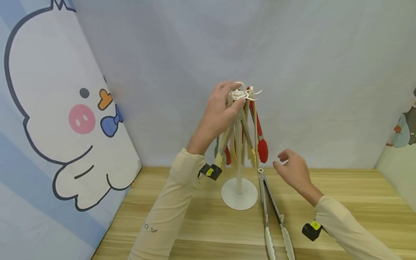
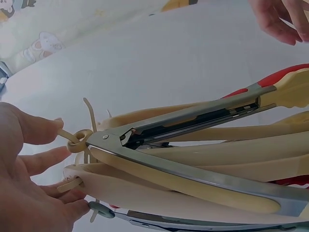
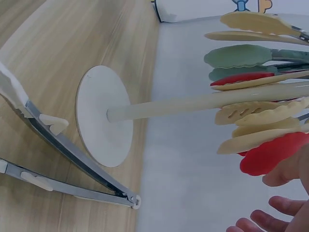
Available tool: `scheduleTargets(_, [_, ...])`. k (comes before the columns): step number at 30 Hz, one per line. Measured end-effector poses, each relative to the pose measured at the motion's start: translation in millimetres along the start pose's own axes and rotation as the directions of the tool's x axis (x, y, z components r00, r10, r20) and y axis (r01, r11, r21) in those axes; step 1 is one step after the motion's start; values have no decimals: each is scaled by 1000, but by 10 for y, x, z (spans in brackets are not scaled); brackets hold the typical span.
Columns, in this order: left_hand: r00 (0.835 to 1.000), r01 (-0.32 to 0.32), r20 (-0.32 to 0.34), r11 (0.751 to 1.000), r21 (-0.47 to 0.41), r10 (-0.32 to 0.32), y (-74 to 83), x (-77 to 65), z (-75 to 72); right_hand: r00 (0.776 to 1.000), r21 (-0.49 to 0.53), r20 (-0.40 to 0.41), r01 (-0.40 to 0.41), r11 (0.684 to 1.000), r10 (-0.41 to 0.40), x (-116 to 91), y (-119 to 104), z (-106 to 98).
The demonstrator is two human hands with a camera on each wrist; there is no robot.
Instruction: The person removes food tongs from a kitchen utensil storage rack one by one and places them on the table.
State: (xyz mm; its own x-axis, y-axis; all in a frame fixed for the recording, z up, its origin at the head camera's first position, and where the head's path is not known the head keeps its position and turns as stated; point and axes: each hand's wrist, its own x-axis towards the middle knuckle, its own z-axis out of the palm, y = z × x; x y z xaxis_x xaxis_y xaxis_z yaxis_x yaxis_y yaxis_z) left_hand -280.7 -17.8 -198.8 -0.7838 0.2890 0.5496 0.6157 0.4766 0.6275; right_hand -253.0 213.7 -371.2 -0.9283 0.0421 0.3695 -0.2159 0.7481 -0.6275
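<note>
A white rack with a round base and a ring of hooks stands upright on the table. My left hand holds its hooked top, thumb and fingers spread about the hooks. Close to that hand, yellow-tipped tongs hang by a ring from one hook. Red-tipped tongs, green-tipped tongs and several cream utensils hang around the pole. My right hand is in the air right of the rack, holding nothing, fingers loosely bent. Below it, white-tipped metal tongs lie spread on the table.
The wooden table meets a pale grey cloth backdrop behind the rack. On the left rises a panel with a cartoon duck. The tongs' ring end lies close to the right of the rack's base.
</note>
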Motion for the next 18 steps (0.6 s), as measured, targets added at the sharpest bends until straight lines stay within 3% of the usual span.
scheduleTargets(11, [1000, -17, 11, 1000, 12, 17, 9, 10, -17, 994, 35, -95, 57, 998, -54, 22, -173, -57])
scheduleTargets(18, [999, 18, 41, 1000, -20, -17, 1, 15, -57, 988, 72, -121, 102, 992, -93, 38, -310, -93])
